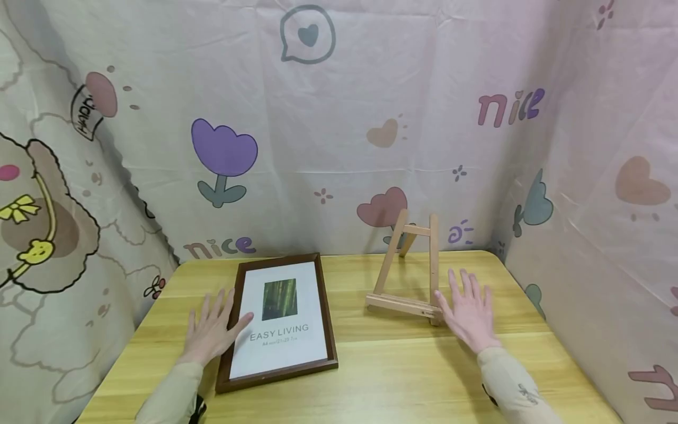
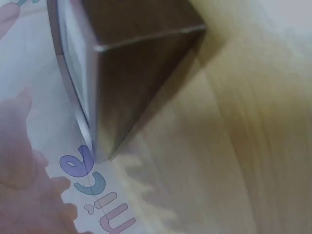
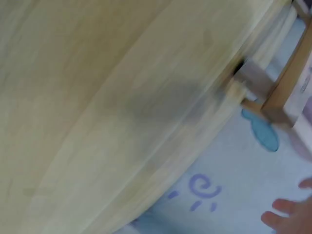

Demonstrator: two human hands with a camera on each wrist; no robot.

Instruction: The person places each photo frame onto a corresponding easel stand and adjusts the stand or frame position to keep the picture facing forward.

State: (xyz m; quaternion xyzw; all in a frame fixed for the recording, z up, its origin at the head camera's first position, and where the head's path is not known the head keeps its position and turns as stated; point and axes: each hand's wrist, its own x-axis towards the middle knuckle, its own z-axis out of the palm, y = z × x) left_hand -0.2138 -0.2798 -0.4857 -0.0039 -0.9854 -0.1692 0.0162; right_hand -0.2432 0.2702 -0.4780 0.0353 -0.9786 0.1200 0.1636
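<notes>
A dark brown picture frame (image 1: 331,330) with a white "EASY LIVING" insert lies face up on the left of the wooden table. Over its left edge my left hand (image 1: 212,330) is spread, the thumb reaching across the white insert. The left wrist view shows a corner of the frame (image 2: 141,73) with the fingers at the lower left. A small wooden easel (image 1: 402,302) stands upright on the right, its ledge toward me. Beside the ledge's right end hovers my right hand (image 1: 470,312), fingers spread. In the right wrist view, part of the easel (image 3: 285,92) shows above the fingertips.
The light wooden table (image 1: 381,377) ends at the back against a hanging printed cloth (image 1: 328,118). More printed cloth hangs along the left and right sides. Between the frame and the easel lies a strip of bare tabletop.
</notes>
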